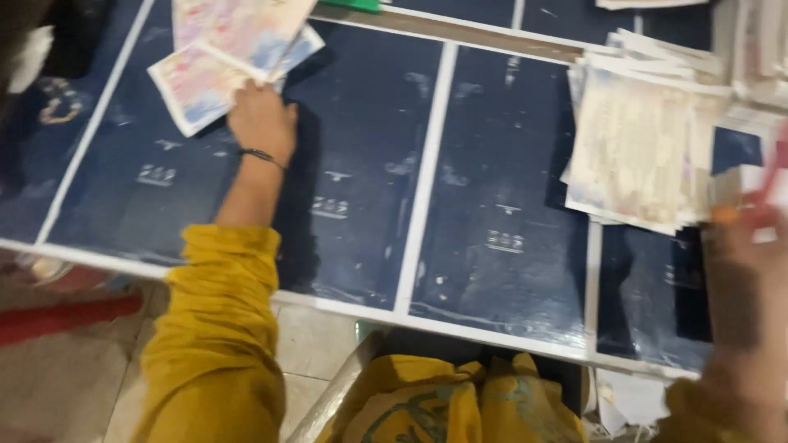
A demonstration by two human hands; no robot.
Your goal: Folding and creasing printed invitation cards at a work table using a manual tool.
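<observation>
left hand [261,121] grips sheets [230,49] over the dark blue table [361,164]; right hand [751,271] is blurred beside the paper stack [640,148], grip cannot be told. tiled floor [316,340] below.

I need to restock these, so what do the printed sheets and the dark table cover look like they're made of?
The printed sheets under the right hand and those at the left hand look like thin matte paper: flat, fanned edges, pale print. The dark table cover seems to be glossy blue printed sheet, paper or film: it shows sheen, scuffs and white borders.
</observation>
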